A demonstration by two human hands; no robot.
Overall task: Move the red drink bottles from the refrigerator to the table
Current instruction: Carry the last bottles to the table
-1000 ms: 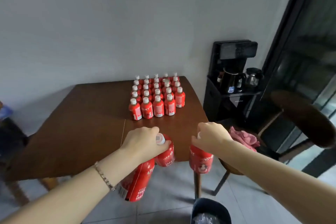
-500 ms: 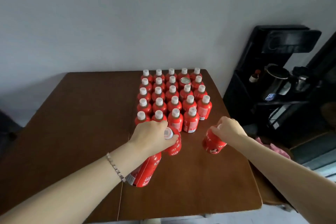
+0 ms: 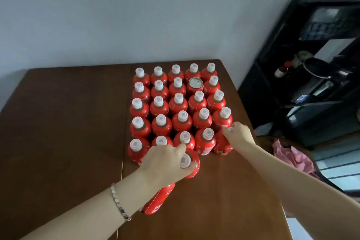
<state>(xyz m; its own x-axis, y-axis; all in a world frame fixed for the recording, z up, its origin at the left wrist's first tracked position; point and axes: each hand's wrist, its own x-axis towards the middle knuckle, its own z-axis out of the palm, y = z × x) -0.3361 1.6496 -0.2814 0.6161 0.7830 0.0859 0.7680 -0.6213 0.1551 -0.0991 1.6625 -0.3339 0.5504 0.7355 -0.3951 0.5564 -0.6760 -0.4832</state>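
Observation:
Several red drink bottles (image 3: 179, 103) with white caps stand in a tight grid on the brown table (image 3: 64, 132). My left hand (image 3: 165, 163) grips two red bottles by their necks: one upright bottle (image 3: 191, 163) at the grid's near edge, one tilted bottle (image 3: 158, 198) hanging below my palm. My right hand (image 3: 238, 134) grips the cap of a red bottle (image 3: 222, 145) at the near right corner of the grid, beside the front row. One red can (image 3: 195, 84) sits among the bottles.
A black stand (image 3: 303, 84) with a kettle and appliances is to the right of the table. A pink cloth (image 3: 292, 154) lies on a chair off the table's right edge. A grey wall runs behind the table. Bare tabletop lies to the left.
Both hands moved forward over the table. The right hand's bottle went from mid-air to the grid's near right corner. The left hand's bottles came up to the front row.

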